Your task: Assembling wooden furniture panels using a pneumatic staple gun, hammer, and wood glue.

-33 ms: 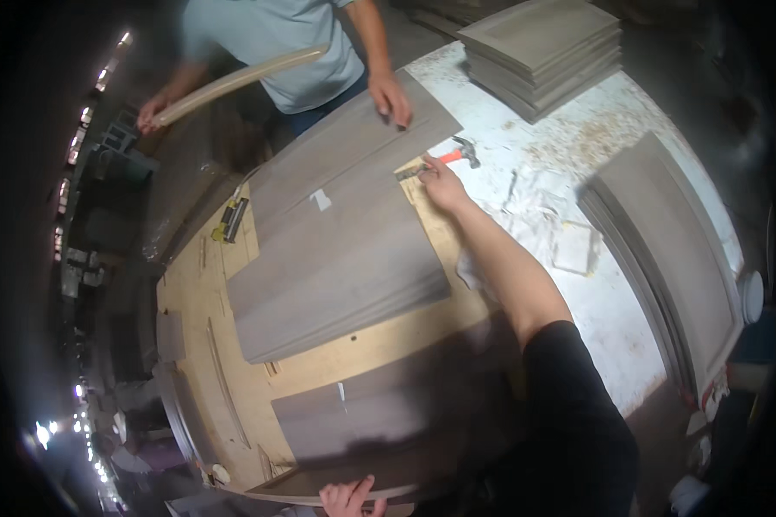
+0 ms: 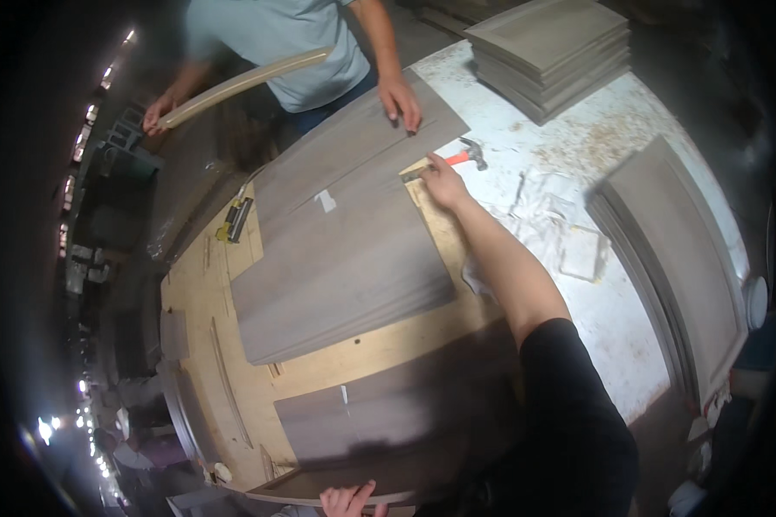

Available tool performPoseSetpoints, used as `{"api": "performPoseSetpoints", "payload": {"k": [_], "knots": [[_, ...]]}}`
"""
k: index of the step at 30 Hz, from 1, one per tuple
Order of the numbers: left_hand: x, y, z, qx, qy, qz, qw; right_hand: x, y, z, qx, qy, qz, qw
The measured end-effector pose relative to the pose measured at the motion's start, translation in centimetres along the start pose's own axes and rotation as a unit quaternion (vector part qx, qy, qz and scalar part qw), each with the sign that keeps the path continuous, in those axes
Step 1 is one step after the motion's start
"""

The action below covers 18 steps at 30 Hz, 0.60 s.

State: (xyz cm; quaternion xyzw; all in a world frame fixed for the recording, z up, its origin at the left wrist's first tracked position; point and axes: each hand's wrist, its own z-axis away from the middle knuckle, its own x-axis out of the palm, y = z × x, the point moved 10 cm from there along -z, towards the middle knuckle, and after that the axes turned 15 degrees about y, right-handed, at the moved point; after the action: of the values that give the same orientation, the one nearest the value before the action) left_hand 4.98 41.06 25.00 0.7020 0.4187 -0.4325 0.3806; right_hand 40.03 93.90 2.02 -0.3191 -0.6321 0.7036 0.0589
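Observation:
My right hand (image 2: 443,184) reaches far across the table, fingers closed around the handle of a claw hammer (image 2: 462,158) with an orange grip; its metal head points right. The handle's dark end seems to show left of my fingers. Beside it lies a stack of grey-brown panels (image 2: 345,267) with a small white scrap (image 2: 325,202) on top. At the near edge my left hand (image 2: 348,500) has its fingers bent over the rim of a framed panel (image 2: 306,482); the thumb is hidden. A shaded flat panel (image 2: 310,422) lies just beyond that one.
Opposite, a person (image 2: 310,82) holds a long pale strip (image 2: 250,84) and rests a hand on the far panel. A yellow-and-black nail gun (image 2: 234,221) lies left. Panel stacks stand far right (image 2: 547,52) and right (image 2: 681,258). White cloth (image 2: 539,202) lies on the white tabletop (image 2: 616,336).
The whole view has shifted slightly. My hands keep their places on the hammer and the framed panel.

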Motion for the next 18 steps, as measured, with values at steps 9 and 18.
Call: {"api": "performPoseSetpoints", "payload": {"k": [9,18], "knots": [[0.6,-0.8,-0.3,-0.025,-0.037,-0.009,0.999,6.8,1.4,-4.0,0.115,-0.206,0.136,0.962],[-0.1,-0.3,-0.5,-0.038,0.015,-0.011,0.999,-6.8,-4.6,-2.1,0.186,0.011,-0.426,0.885]]}}
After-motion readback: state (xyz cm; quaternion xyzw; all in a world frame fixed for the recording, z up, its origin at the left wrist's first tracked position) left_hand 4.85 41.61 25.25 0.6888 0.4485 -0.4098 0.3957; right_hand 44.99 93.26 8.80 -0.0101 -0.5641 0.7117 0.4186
